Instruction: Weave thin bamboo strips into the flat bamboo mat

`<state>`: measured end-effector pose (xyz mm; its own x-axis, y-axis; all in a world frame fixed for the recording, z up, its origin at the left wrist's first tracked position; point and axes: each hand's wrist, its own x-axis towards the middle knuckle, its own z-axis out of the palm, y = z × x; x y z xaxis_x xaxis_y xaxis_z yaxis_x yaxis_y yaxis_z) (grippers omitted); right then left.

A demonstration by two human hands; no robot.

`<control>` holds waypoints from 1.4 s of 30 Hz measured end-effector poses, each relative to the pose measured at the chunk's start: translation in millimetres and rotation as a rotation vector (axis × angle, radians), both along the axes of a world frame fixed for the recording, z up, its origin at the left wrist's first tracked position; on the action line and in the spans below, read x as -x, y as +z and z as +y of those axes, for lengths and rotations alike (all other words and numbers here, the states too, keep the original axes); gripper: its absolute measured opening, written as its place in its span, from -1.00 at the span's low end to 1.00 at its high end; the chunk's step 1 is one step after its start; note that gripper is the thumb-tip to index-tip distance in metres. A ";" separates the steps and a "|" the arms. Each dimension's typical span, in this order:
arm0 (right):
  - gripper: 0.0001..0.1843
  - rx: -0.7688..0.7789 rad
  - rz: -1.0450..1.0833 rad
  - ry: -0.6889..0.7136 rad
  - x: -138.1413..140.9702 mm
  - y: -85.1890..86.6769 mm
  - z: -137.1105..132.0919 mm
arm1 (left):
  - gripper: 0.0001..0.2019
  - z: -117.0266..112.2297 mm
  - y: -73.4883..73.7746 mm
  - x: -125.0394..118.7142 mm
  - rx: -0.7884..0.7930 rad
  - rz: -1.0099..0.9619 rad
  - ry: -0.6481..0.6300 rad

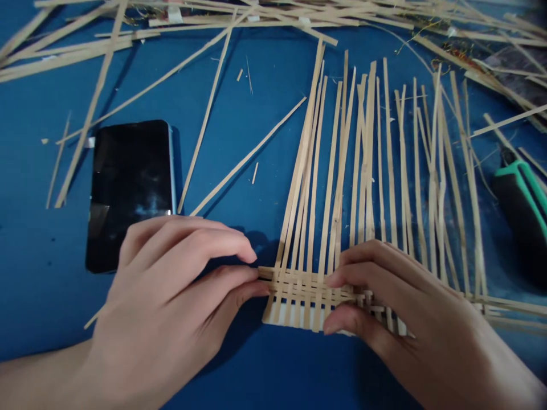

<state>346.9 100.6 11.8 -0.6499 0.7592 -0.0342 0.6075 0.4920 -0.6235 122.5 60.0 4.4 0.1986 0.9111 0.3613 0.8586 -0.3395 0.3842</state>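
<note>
A partly woven mat of thin bamboo strips lies in front of me, its long loose strips fanning away across the table. A white band shows under the weave along its near edge. My left hand pinches the left ends of the crosswise strips between thumb and finger, with its other fingers curved above. Over the right part of the weave rests my right hand, thumb at the near edge and fingertips on the crosswise strips. It covers part of the weaving.
A black-screened phone lies left, beside my left hand. Loose bamboo strips are scattered on the blue table, with a pile of strips along the back. At the right edge is a black and green tool handle.
</note>
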 end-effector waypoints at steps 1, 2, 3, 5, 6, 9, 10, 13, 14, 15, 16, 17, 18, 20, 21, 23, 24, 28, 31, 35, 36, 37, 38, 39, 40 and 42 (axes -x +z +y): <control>-0.95 -0.004 0.000 -0.001 0.7 -0.3 0.0 | -0.86 0.1 -0.4 0.0 0.007 -0.008 0.005; -0.94 -0.009 -0.001 0.001 1.0 -0.8 -0.2 | -0.85 0.2 -0.8 -0.1 0.015 -0.015 0.009; -0.93 -0.012 -0.008 0.003 0.8 -1.3 -0.4 | -0.85 0.3 -1.1 -0.2 0.031 -0.024 0.016; -0.92 -0.023 -0.014 0.009 -0.9 -2.4 -1.2 | -0.86 0.6 -1.6 -0.3 0.065 -0.027 0.026; -0.91 -0.027 -0.016 0.012 -2.2 -3.0 -1.6 | -0.86 0.8 -1.8 -0.2 0.078 -0.020 0.024; -0.90 -0.026 -0.028 0.015 -6.3 -4.2 -2.6 | -0.85 1.3 -1.7 0.5 0.101 0.017 0.016; -0.90 -0.021 -0.034 0.016 -7.1 -4.7 -2.7 | -0.85 1.5 -1.5 0.6 0.104 0.027 0.012; -0.91 -0.021 -0.033 0.003 -8.0 -6.4 -2.5 | -0.84 1.9 -0.7 0.5 0.106 0.037 0.010; -0.91 -0.026 -0.024 -0.001 -7.9 -7.1 -2.3 | -0.84 1.9 -0.2 0.3 0.103 0.036 0.013; -0.92 -0.023 -0.025 -0.001 -7.7 -7.8 -2.1 | -0.84 1.8 0.4 0.1 0.101 0.034 0.017; -0.91 -0.023 -0.022 0.003 -7.5 -8.5 -1.9 | -0.83 1.7 1.0 -0.1 0.101 0.031 0.023; -0.91 -0.022 -0.023 0.005 -7.5 -9.1 -1.8 | -0.83 1.5 1.7 -0.2 0.099 0.029 0.025; -0.91 -0.018 -0.026 0.006 -7.6 -9.5 -1.7 | -0.83 1.4 2.3 -0.3 0.092 0.025 0.026; -0.92 -0.009 -0.028 0.000 -8.2 -9.8 -2.0 | -0.82 1.2 3.3 -0.3 0.090 0.011 0.012; -0.93 -0.006 -0.027 0.000 -8.8 -9.7 -2.3 | -0.82 1.1 3.6 -0.2 0.085 0.001 0.005; -0.93 0.003 -0.044 0.011 -9.9 -9.4 -3.0 | -0.83 1.1 3.6 -0.3 0.082 -0.016 -0.001; -0.92 0.000 -0.054 0.015 -10.1 -9.2 -3.4 | -0.83 1.2 3.4 -0.5 0.086 -0.021 -0.003; -0.77 -0.073 -0.101 -0.028 -4.8 -8.4 -4.5 | -0.84 2.7 2.0 -1.7 0.098 -0.022 -0.014; -0.63 -0.154 -0.120 -0.025 4.4 -7.2 -4.1 | -0.81 4.5 1.0 -2.6 0.109 0.007 -0.007; -0.61 -0.186 -0.115 -0.027 11.4 -6.1 -4.4 | -0.83 5.3 0.8 -3.0 0.122 0.044 -0.009; -0.61 -0.187 -0.114 -0.030 11.2 -6.1 -4.9 | -0.84 5.0 0.7 -2.8 0.123 0.050 -0.010; -0.62 -0.189 -0.113 -0.031 10.2 -6.1 -5.5 | -0.84 4.6 0.6 -2.5 0.122 0.055 -0.010; -0.62 -0.190 -0.111 -0.031 8.7 -6.2 -6.1 | -0.85 4.1 0.3 -2.2 0.122 0.057 -0.013; -0.63 -0.193 -0.108 -0.028 7.0 -6.3 -6.6 | -0.85 3.6 -0.1 -1.8 0.127 0.057 -0.013; -0.64 -0.195 -0.105 -0.021 5.3 -6.3 -6.9 | -0.85 3.1 -0.7 -1.4 0.132 0.055 -0.014; -0.68 -0.192 -0.097 -0.003 2.7 -6.1 -6.8 | -0.86 2.3 -2.1 -0.8 0.137 0.042 -0.013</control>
<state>344.2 93.8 5.7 -0.6482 0.7599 0.0486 0.6621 0.5941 -0.4569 123.3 62.3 2.3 0.2231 0.9485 0.2248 0.8707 -0.2976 0.3916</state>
